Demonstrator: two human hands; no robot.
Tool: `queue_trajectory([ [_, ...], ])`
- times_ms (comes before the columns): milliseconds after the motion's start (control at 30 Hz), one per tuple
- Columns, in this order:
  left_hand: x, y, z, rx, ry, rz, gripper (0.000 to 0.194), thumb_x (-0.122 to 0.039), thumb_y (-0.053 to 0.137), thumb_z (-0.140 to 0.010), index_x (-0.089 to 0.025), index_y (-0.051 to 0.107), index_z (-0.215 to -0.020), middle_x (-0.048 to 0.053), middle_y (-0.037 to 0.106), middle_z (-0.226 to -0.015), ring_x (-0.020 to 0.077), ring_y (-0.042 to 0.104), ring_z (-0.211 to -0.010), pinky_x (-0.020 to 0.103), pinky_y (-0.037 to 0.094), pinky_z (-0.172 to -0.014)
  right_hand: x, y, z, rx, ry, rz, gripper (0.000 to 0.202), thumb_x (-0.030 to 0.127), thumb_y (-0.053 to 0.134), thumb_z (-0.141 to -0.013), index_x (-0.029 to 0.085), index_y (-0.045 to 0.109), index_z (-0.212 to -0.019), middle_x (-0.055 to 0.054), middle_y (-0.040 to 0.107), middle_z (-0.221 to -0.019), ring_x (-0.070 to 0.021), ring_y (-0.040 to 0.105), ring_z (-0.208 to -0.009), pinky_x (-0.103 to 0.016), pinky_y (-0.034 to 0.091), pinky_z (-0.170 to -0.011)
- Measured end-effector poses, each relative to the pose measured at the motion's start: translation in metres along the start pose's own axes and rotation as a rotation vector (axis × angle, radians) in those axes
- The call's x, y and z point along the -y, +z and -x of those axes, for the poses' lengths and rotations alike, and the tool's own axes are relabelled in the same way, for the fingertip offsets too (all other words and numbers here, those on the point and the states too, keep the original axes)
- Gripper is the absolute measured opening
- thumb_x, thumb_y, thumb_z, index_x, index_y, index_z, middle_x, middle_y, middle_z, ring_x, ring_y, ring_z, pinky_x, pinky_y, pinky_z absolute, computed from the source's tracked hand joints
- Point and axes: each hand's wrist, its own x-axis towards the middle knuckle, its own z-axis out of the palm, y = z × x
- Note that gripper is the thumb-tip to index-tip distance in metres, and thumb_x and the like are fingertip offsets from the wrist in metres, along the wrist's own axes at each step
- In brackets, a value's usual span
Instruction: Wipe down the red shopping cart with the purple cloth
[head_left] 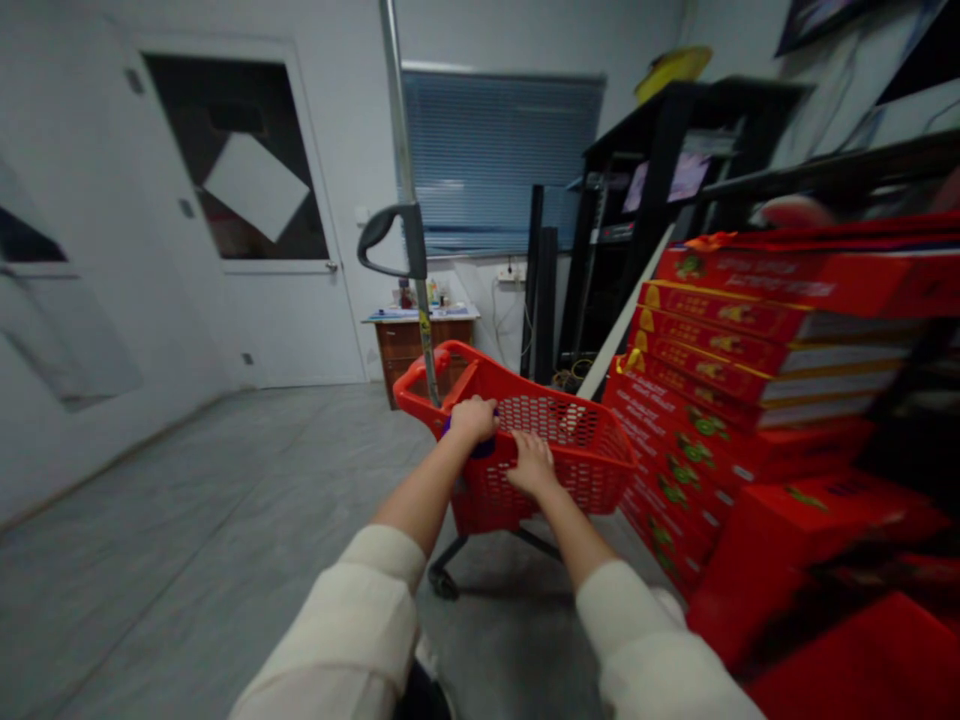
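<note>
A small red plastic shopping cart [495,508] with perforated basket sides stands right in front of me. My left hand [474,420] is closed over a dark purple-blue piece [484,446], perhaps a cloth, against the near side rim of the cart. Its exact shape is mostly hidden under the fingers. To the right, my right hand [532,464] grips the same rim, fingers over the top edge. A tall metal pole [409,180] with a grey loop handle [390,240] rises behind the cart's red push bar. One black caster [443,583] shows underneath.
Stacked red boxes [697,450] stand close on the right, beside the cart's front end. Behind are a wooden cabinet [427,350] with small items on top, a black rack [645,160] and a blind-covered window [502,160]. A white door [285,320] is at the left over grey floor [225,510].
</note>
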Motion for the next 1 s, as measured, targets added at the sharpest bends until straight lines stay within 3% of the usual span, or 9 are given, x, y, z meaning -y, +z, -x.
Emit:
queue_trajectory([
  [100,0.002,-0.004,-0.006,0.04,0.005,0.016,0.041,-0.041,0.044,-0.089,-0.024,0.06,-0.122,0.014,0.064,-0.119,0.0264,0.064,-0.106,0.038,0.052,-0.086,0.003,0.001,0.002,0.008,0.011,-0.003,0.086,0.021,0.057,-0.068,0.017,0.03,-0.15,-0.008,0.03,-0.157,-0.0254,0.018,-0.146,-0.041,0.008,-0.119],
  [233,0.005,-0.01,-0.015,0.1,-0.037,0.016,0.038,-0.034,0.046,-0.089,-0.016,0.065,-0.115,0.018,0.066,-0.116,0.027,0.065,-0.106,0.038,0.052,-0.086,0.01,0.001,0.006,0.009,0.0,-0.021,0.084,0.02,0.055,-0.07,0.016,0.031,-0.15,-0.007,0.031,-0.157,-0.0253,0.017,-0.146,-0.041,0.01,-0.119],
  [367,0.014,-0.008,-0.012,0.101,-0.014,0.007,0.038,-0.034,0.043,-0.089,-0.016,0.065,-0.114,0.019,0.067,-0.115,0.0275,0.066,-0.105,0.037,0.053,-0.085,0.004,0.001,0.015,-0.03,-0.081,0.008,0.07,0.026,0.05,-0.082,0.021,0.033,-0.149,-0.005,0.031,-0.157,-0.0214,0.022,-0.145,-0.038,0.015,-0.118],
  [533,0.04,-0.005,-0.005,0.087,0.069,0.013,0.047,-0.046,0.04,-0.089,-0.022,0.057,-0.124,0.016,0.063,-0.121,0.0285,0.064,-0.109,0.039,0.052,-0.086,-0.027,0.003,0.034,-0.225,0.273,0.157,0.054,0.036,0.029,-0.097,0.015,0.042,-0.145,-0.01,0.038,-0.153,-0.0253,0.024,-0.144,-0.041,0.015,-0.117],
  [667,0.06,-0.007,-0.001,0.128,0.134,0.026,0.058,-0.057,0.051,-0.08,-0.02,0.053,-0.125,0.017,0.063,-0.122,0.0311,0.063,-0.109,0.041,0.052,-0.087,-0.039,0.006,0.042,-0.16,0.214,0.197,0.052,0.043,0.03,-0.098,0.025,0.043,-0.145,-0.002,0.041,-0.151,-0.0252,0.022,-0.144,-0.044,0.014,-0.117],
  [767,0.069,-0.006,0.006,0.127,0.165,0.035,0.065,-0.053,0.055,-0.077,-0.014,0.046,-0.129,0.021,0.06,-0.124,0.0329,0.062,-0.11,0.043,0.05,-0.09,-0.035,0.007,0.042,-0.12,0.2,0.185,0.052,0.048,0.03,-0.097,0.027,0.046,-0.142,-0.001,0.043,-0.15,-0.0261,0.021,-0.144,-0.044,0.014,-0.117],
  [867,0.063,-0.001,0.015,0.129,0.184,0.051,0.06,-0.048,0.051,-0.082,-0.012,0.044,-0.13,0.022,0.061,-0.122,0.0327,0.062,-0.111,0.043,0.049,-0.092,-0.027,0.006,0.044,-0.081,0.174,0.171,0.05,0.049,0.032,-0.097,0.025,0.05,-0.137,-0.002,0.044,-0.148,-0.0258,0.021,-0.144,-0.045,0.014,-0.116],
  [1000,0.022,0.013,0.027,0.162,0.233,0.092,0.054,-0.046,0.043,-0.088,-0.015,0.044,-0.131,0.019,0.059,-0.125,0.0307,0.061,-0.112,0.042,0.05,-0.09,-0.014,0.005,0.048,-0.033,0.144,0.167,0.049,0.047,0.032,-0.097,0.026,0.048,-0.138,-0.003,0.043,-0.149,-0.0252,0.019,-0.145,-0.045,0.013,-0.116],
])
